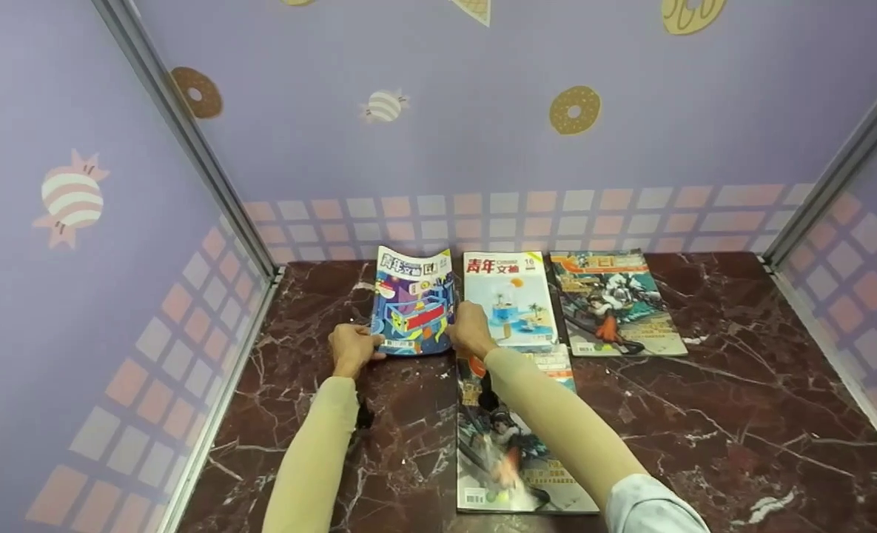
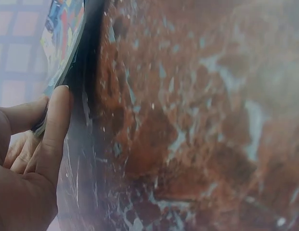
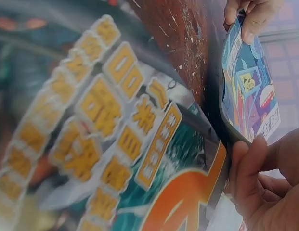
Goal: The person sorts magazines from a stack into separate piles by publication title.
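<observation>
Both hands pinch a colourful magazine (image 1: 414, 307) with a purple and blue cover, at the back left of the marble surface. My left hand (image 1: 353, 348) grips its lower left corner, thumb on the cover and fingers beneath, as the left wrist view (image 2: 36, 139) also shows. My right hand (image 1: 471, 331) pinches the right edge near the bottom; in the right wrist view the fingers (image 3: 248, 168) close on the bent edge. The magazine bows, its near edge curving up. Beside it lies a white-covered magazine (image 1: 508, 296), partly behind the right hand.
A comic-style magazine (image 1: 608, 303) lies at the back right. Another like it (image 1: 512, 474) lies in front, under the right forearm. Purple patterned walls (image 1: 482, 148) enclose the dark red marble surface (image 1: 741, 414) at the back and both sides.
</observation>
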A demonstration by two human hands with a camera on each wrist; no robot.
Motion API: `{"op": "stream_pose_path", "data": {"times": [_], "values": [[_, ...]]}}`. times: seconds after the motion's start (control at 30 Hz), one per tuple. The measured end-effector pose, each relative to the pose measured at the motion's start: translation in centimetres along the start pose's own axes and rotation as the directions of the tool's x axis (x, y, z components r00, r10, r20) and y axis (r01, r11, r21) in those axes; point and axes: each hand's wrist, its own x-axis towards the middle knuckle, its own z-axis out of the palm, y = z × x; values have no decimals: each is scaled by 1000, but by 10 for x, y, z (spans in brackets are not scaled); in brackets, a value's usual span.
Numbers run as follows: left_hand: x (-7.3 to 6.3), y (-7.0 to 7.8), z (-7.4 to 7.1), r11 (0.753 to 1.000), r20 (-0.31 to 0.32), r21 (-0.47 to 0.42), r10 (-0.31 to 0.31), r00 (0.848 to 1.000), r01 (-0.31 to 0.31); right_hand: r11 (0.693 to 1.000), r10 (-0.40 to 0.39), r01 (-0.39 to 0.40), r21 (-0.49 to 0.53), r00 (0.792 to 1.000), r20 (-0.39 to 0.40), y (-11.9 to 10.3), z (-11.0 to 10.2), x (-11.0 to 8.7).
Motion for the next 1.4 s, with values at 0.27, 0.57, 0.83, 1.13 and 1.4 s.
{"op": "stream_pose_path", "data": {"times": [0.27,0.57,0.83,1.13,1.4], "values": [[16,-14,11,998,-32,68,22,999,-20,998,51,-54,34,995,82,-5,-1,0],[16,-11,9,970,-111,234,90,990,-62,1000,2,-3,20,1000,20,-6,-1,4],[27,-29,12,935,-153,336,174,973,-115,1000,-19,19,22,1000,-15,-3,3,6],[26,-27,18,831,-129,535,256,958,-150,991,-134,133,-34,991,-31,7,-9,0],[-12,3,11,856,-154,479,300,941,-194,997,-78,78,14,997,-27,-31,-78,-80]]}}
